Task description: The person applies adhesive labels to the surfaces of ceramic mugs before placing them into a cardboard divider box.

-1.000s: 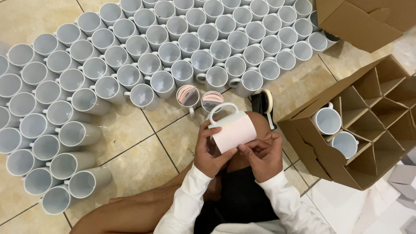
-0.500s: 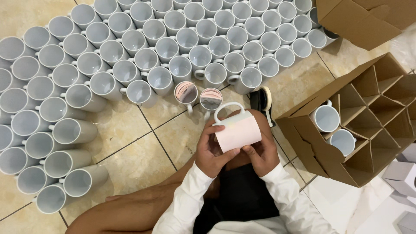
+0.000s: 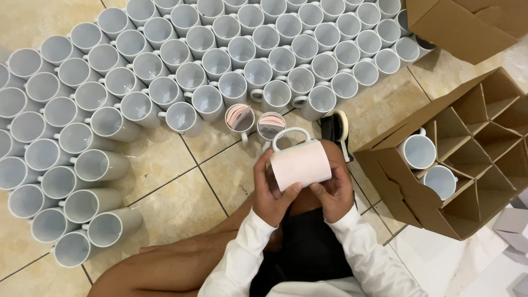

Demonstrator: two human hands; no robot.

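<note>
White mugs cover most of the tiled floor in front of you, packed rim to rim in a broad curved field, and nearly all of them look bare and empty inside. You hold one mug on its side above your knee, its handle pointing away from you, with a pale sheet wrapped around its body. Your left hand curls around the near end with the thumb pressed on the sheet, and your right hand grips the other side, fingers closed against the wrap, so both hands are shut on this one mug. Just beyond it stand two mugs with rolled pinkish sheets tucked inside, apart from the plain ones. A tape dispenser lies on the floor beside your right hand. To your right an open cardboard box with dividers holds only two mugs; its other cells show empty. Judging from this, you are early in the work: one mug in hand, a couple prepared, two boxed, and the large field untouched
</note>
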